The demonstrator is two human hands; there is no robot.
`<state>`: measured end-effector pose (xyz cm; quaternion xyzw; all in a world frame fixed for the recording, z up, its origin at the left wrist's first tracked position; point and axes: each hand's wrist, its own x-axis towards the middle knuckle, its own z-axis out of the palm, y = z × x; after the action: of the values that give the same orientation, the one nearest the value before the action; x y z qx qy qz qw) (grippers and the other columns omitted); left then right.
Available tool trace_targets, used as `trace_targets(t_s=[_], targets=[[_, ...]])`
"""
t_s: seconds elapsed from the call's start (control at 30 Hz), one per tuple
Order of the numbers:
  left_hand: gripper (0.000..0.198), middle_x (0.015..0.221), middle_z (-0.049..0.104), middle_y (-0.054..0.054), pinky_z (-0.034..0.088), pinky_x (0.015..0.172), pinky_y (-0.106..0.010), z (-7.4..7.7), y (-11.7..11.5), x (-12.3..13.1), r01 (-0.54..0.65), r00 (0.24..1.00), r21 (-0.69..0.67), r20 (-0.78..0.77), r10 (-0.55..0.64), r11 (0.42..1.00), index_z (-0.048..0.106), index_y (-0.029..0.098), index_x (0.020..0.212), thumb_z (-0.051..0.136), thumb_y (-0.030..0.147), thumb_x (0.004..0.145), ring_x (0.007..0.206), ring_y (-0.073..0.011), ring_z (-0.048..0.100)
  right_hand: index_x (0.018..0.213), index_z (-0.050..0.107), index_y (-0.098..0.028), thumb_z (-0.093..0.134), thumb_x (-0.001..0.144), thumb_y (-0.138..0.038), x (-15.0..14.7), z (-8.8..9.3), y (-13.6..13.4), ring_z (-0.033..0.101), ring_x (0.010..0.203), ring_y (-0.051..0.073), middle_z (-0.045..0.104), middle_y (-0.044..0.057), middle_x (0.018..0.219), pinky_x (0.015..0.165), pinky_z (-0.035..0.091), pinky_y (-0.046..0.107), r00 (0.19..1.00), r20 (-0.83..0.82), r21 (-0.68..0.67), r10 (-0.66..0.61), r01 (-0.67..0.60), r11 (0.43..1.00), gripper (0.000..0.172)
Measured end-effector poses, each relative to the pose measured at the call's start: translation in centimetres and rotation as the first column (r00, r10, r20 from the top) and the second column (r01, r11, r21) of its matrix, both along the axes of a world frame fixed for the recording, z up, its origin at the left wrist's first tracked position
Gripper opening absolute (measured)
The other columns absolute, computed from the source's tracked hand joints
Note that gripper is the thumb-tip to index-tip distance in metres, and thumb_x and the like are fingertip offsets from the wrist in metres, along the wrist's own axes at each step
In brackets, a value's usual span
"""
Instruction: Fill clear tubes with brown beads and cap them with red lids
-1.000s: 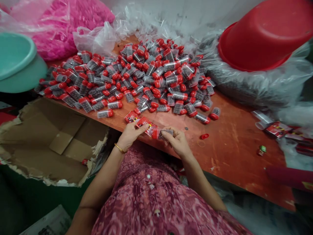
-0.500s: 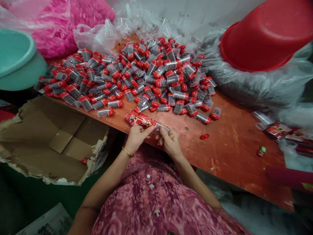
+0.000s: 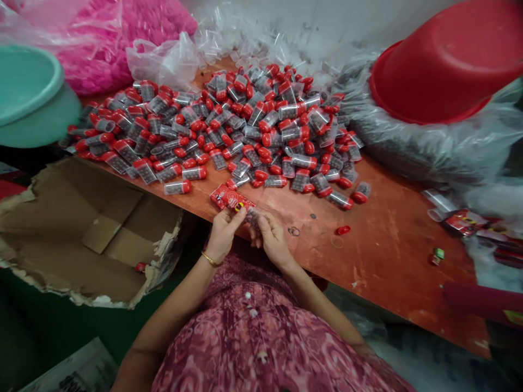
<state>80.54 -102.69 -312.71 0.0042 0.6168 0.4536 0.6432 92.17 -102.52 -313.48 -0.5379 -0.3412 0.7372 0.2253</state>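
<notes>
My left hand is closed on a stack of glossy red printed wrappers, its thumb pressing on top. My right hand, fingers curled and pinching, grips the near end of a small clear tube with dark contents, which meets the wrappers between the hands. How the tube and wrappers join is hidden by my fingers. Just beyond lies a large heap of clear tubes with red caps and dark contents. To the right, a dark ring-like band and a loose red cap rest on the table.
The reddish table carries a pink-filled bag, a teal tub at left and an upturned red bucket on a grey-filled bag. A torn cardboard box stands below the left edge. More red packs lie right.
Both hands have shifted slightly left and are closer together. The clear tube end near my right fingers no longer shows. A dark band now shows on the table beside my right hand.
</notes>
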Motion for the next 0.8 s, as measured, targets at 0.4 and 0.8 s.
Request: trace_targets(t_s=[0.4, 0.8], targets=[[0.044, 0.038, 0.046, 0.005, 0.035, 0.030, -0.020, 1.0, -0.2, 0.6, 0.108, 0.991, -0.037, 0.076, -0.105, 0.993, 0.054, 0.014, 0.063, 0.069, 0.056, 0.060, 0.028, -0.0090, 0.043, 0.087, 0.046, -0.021, 0.041, 0.083, -0.061, -1.6, 0.9, -0.5, 0.038, 0.035, 0.006, 0.044, -0.007, 0.053, 0.035, 0.035, 0.020, 0.998, 0.028, 0.008, -0.061, 0.061, 0.998, 0.041], [0.049, 0.078, 0.069, -0.007, 0.049, 0.056, -0.023, 1.6, -0.7, -0.5, -0.092, 0.993, -0.091, 0.059, 0.098, 0.992, 0.065, 0.010, 0.083, 0.075, 0.050, 0.057, 0.067, -0.0157, 0.064, 0.069, 0.053, -0.018, 0.059, 0.075, -0.050, -1.9, -0.3, 1.0, 0.048, 0.045, 0.008, 0.053, -0.003, 0.058, 0.043, 0.038, 0.019, 0.988, -0.042, 0.066, 0.146, -0.143, 0.987, 0.033]])
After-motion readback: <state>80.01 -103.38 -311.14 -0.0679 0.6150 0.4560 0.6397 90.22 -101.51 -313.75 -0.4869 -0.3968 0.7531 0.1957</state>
